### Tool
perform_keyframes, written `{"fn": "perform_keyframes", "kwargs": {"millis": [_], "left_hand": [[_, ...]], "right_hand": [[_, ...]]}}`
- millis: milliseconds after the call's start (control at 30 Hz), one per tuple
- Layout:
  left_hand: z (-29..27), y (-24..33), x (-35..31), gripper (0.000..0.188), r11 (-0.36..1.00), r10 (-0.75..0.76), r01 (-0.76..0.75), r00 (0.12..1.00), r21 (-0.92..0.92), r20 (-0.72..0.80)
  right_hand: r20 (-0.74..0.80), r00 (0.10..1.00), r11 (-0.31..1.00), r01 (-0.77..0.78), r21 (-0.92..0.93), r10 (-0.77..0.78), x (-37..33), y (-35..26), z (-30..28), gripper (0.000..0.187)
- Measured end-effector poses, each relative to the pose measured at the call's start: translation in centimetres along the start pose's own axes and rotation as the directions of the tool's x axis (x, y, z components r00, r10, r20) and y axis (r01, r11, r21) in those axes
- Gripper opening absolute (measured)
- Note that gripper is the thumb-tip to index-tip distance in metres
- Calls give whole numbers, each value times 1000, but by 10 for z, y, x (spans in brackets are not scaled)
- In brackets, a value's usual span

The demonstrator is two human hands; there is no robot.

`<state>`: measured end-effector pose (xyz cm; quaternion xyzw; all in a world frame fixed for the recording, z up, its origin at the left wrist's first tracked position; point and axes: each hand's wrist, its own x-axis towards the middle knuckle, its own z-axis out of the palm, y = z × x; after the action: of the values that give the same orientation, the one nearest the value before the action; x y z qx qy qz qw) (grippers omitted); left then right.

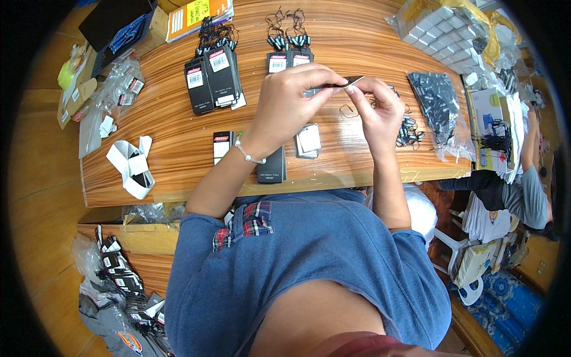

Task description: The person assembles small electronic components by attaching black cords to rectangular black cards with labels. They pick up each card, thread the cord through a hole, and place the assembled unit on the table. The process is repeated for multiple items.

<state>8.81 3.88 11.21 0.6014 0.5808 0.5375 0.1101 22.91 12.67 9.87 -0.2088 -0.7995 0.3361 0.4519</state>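
Observation:
Above the table, my left hand (291,98) and my right hand (379,107) meet fingertip to fingertip. Both are closed in a pinch on a small black hang tag (355,80), seen nearly edge-on. A thin dark string loop (347,111) hangs below the fingers. Under my left wrist lies a stack of black hang tags (272,168), and beside it a small pile of white stickers or cards (308,141). A loose heap of black tag strings (410,132) lies right of my right hand, partly hidden by it.
Stacked tags with strings (223,74) stand farther back, left of my hands. A clear plastic bag of black strings (437,107) lies at the right. White ribbon (134,166) curls at the left edge. White boxes (437,33) fill the far right corner. Another person (526,190) is at the right.

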Motion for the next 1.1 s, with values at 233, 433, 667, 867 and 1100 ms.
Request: {"fn": "perform_keyframes", "kwargs": {"millis": [233, 433, 667, 867, 1100], "left_hand": [[-2, 9, -2, 13, 981, -77, 81, 997, -175, 28], [1, 8, 1, 12, 989, 129, -126, 991, 80, -35], [9, -5, 2, 19, 869, 401, -400, 914, 290, 59], [11, -5, -4, 17, 977, 133, -149, 985, 151, 109], [-2, -15, -16, 62, 985, 48, -55, 998, 162, 42]], "right_hand": [[-159, 983, 994, 104, 39, -96, 0, 8, -6, 24], [84, 992, 948, -111, 298, 90, 0, 12, -11, 12], [171, 931, 806, -364, 467, 322, -1, 10, -15, 5], [-94, 917, 408, -79, 910, 387, 22, 19, -28, 11], [2, 967, 404, -109, 908, 256, 33, 14, -11, 11]]}}
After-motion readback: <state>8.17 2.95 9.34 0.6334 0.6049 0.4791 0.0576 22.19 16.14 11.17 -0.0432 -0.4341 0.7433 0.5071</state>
